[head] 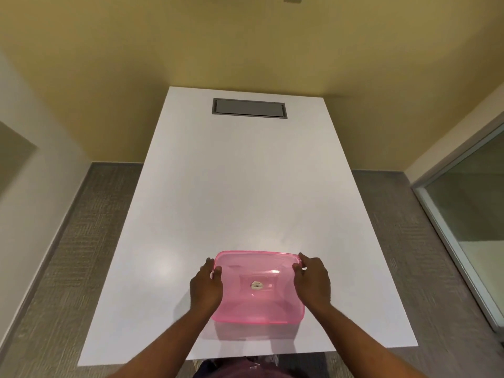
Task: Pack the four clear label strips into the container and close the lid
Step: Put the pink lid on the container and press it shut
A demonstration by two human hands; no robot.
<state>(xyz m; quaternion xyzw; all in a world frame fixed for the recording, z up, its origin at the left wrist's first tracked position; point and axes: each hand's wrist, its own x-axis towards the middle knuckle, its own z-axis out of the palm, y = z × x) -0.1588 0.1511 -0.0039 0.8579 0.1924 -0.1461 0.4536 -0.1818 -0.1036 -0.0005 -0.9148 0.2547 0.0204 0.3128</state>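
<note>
Head camera looks steeply down over table (pixel 245 186).

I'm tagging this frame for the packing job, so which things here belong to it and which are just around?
Belongs to the job:
pink container, lid on
left hand, holding its left edge
right hand, holding its right edge

Just around:
white table
grey hatch set into the table
small sticker on the container

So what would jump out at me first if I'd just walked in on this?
The pink see-through container, near the front edge of the white table, with a small sticker showing at its middle. The left hand and right hand grip its two short sides, thumbs over the rim. Farther back, a grey hatch is set into the tabletop.
</note>
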